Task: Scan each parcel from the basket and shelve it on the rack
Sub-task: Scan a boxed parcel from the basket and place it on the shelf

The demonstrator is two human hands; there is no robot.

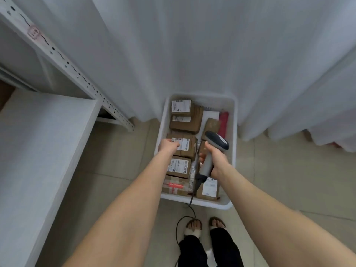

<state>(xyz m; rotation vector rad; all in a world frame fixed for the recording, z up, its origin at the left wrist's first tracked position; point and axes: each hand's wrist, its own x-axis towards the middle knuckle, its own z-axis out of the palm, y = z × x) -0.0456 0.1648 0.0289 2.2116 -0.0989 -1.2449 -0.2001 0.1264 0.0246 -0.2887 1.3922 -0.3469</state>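
We stand over the white basket (pixel 234 132), which sits on the tiled floor (pixel 289 180) and is packed with brown cardboard parcels (pixel 185 120), most of them showing white shipping labels. Both our arms reach down into it.

Our left hand (pixel 168 147) is at the basket's left side, on the labelled parcel (pixel 189 149) that lies about midway along the left row. The fingers curl over its left edge onto the label and grip it; the thumb is hidden beneath. The parcel lies in the basket among the others, touching its neighbours.

Our right hand (pixel 214 161) is above the basket's right half, its fingers wrapped tight round the grey handle of the scanner (pixel 216 140). The scanner's dark head points toward the basket's far end. Its black cable (pixel 183 220) drops over the basket's near rim and loops on the floor just in front of it.

The white rack (pixel 63 60) stands to the left of the basket, apart from it. A white curtain (pixel 192 45) hangs behind the basket's far end. Our sandalled feet (pixel 194 226) are just beyond the near rim.
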